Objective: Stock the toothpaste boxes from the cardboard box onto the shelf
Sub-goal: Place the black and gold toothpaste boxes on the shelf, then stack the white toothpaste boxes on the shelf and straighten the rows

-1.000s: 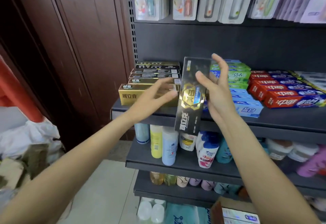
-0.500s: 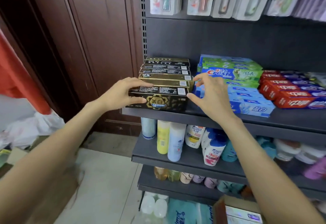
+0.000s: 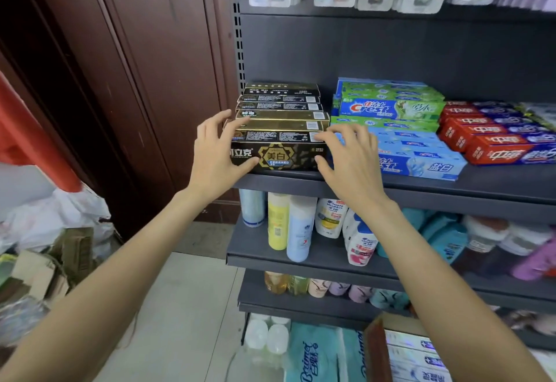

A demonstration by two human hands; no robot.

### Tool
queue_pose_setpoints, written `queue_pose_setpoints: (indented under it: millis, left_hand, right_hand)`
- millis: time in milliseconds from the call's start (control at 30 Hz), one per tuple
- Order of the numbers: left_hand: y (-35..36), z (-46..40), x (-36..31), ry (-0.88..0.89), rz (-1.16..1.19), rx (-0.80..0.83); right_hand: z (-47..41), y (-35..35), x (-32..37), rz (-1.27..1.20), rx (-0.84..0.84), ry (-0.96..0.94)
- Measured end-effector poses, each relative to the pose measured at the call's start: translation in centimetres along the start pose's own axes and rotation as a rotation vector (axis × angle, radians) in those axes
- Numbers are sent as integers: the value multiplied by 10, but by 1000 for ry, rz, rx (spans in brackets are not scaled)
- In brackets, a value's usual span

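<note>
Black box [image 3: 276, 154] sits at the shelf [image 3: 421, 184] front edge, left end, long side facing out, in front of a row of gold/black boxes [image 3: 281, 117] running to the back.

L hand [image 3: 216, 153]: thumb on the box's front face, fingers curled over the top left end, so it grips that end. R hand [image 3: 350, 159]: fingers spread and bent at the right end, thumb near the lower front corner; looks like touching/squaring it up, can't tell if it really pinches.

Handling, my guess: light, stiff thin card w/ glossy print, so a bit slippery and it'll dent if squeezed mid-span. Best taken at the two short ends, or thumb front + fingers on top.

Blue boxes [image 3: 418, 162] lie just beside on the right. Carton [image 3: 400, 348] w/ more stock is at bottom right, below the shelves.
</note>
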State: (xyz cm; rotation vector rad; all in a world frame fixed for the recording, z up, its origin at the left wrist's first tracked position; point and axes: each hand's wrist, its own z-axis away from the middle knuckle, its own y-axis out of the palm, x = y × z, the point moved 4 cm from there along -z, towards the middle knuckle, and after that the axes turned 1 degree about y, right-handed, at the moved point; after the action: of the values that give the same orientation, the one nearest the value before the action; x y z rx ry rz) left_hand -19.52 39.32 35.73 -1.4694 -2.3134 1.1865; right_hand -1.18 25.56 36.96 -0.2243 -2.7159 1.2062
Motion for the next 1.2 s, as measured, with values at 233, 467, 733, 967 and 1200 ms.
queue_pose_setpoints:
  millis: [233,467,733,967,1200]
  left_hand:
    - [-14,18,-7,-67,98,-173]
    - [-23,52,-68,3,395,-404]
    - [88,115,-187,138,483,159]
    - [250,226,-269,-144,442,915]
    - [365,321,-312,-369,299,1120]
  right_hand:
    - [16,-5,-4,-36,-84,-101]
    - [54,-23,-2,-233,-200,-156]
    - [210,-21,-89,-253,69,141]
    - [403,-13,-232,-172,582,566]
    - [487,22,-324,-202,809,733]
